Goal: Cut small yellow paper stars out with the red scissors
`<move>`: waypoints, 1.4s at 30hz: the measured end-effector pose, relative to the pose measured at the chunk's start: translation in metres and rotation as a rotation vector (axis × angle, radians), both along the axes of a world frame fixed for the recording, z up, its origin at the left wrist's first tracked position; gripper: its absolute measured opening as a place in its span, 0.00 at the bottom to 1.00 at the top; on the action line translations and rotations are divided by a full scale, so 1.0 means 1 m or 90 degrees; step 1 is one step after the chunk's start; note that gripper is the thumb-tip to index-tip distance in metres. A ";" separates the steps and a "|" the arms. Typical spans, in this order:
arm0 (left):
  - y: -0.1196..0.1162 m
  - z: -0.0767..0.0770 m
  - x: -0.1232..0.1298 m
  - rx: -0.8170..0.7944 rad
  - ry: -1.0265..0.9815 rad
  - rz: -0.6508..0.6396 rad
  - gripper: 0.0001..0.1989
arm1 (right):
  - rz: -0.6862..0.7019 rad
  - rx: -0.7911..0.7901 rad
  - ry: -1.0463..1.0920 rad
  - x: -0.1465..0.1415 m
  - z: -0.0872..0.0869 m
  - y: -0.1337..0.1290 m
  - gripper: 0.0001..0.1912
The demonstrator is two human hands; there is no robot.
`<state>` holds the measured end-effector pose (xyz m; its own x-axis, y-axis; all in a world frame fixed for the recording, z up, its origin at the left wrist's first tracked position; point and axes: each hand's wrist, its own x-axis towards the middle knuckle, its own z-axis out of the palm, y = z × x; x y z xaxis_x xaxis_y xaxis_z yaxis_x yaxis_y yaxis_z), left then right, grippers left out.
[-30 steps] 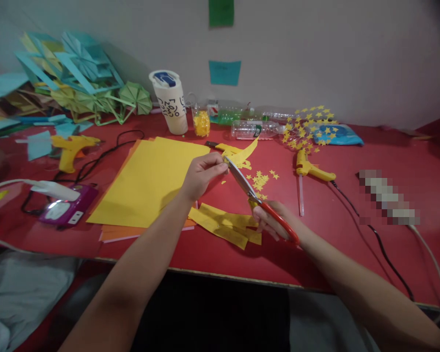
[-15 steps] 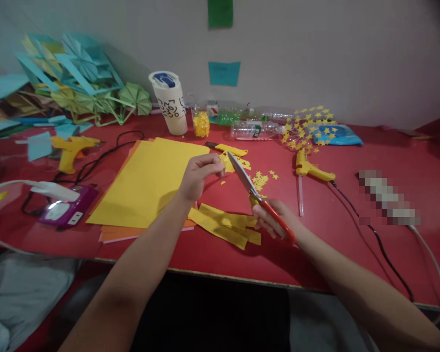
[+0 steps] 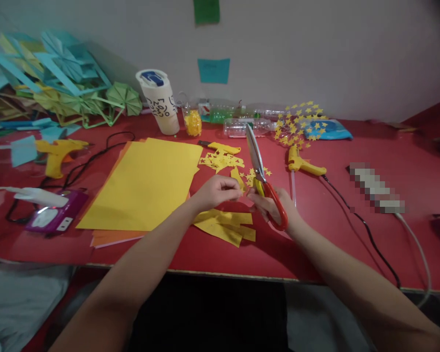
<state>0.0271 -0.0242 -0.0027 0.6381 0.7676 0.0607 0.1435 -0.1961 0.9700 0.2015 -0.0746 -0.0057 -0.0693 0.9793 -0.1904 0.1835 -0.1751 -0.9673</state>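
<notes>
My left hand (image 3: 220,190) is closed in a pinch, palm side hidden. A narrow strip of yellow paper (image 3: 237,178) rises from its fingertips. My right hand (image 3: 273,205) is wrapped around red-handled scissors (image 3: 257,159), their blades pointing up and away from me. Its fingertips come close to those of my left hand; a small yellow part shows by the handle. Cut yellow paper strips (image 3: 227,230) lie on the table below both hands. Beyond them are small yellow paper stars (image 3: 251,177) and star-punched scraps (image 3: 220,160).
Yellow sheets (image 3: 143,186) are stacked at left. A yellow cutter (image 3: 223,147), a clear cup of yellow pieces (image 3: 193,123), a white tumbler (image 3: 159,105) and plastic bottles (image 3: 245,128) stand or lie behind. Glue guns (image 3: 304,166) with cords and a purple power socket (image 3: 56,212) flank the space.
My left hand has come down and right, toward my right hand. The scissors have turned more upright. The whole view has shifted slightly.
</notes>
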 end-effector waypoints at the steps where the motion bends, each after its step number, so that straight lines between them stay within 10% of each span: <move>1: -0.002 -0.002 0.002 0.006 0.007 -0.005 0.11 | 0.004 -0.001 -0.003 0.000 0.000 0.000 0.19; 9: -0.004 -0.006 0.006 0.049 0.065 -0.015 0.11 | -0.015 0.007 -0.027 -0.001 0.004 -0.002 0.09; 20: 0.006 0.007 -0.011 0.012 -0.125 0.170 0.15 | -0.111 -0.025 -0.140 0.028 -0.016 0.032 0.08; 31: 0.002 0.008 -0.010 -0.193 -0.244 0.007 0.13 | -0.048 0.047 -0.031 0.003 0.002 0.007 0.12; 42: -0.001 -0.007 0.001 -0.066 -0.097 0.007 0.13 | -0.019 0.100 0.042 -0.006 -0.001 -0.005 0.12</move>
<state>0.0283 -0.0256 -0.0100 0.6188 0.7818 0.0762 -0.0050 -0.0931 0.9956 0.1956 -0.0796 -0.0064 -0.0465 0.9984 -0.0306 0.1163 -0.0250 -0.9929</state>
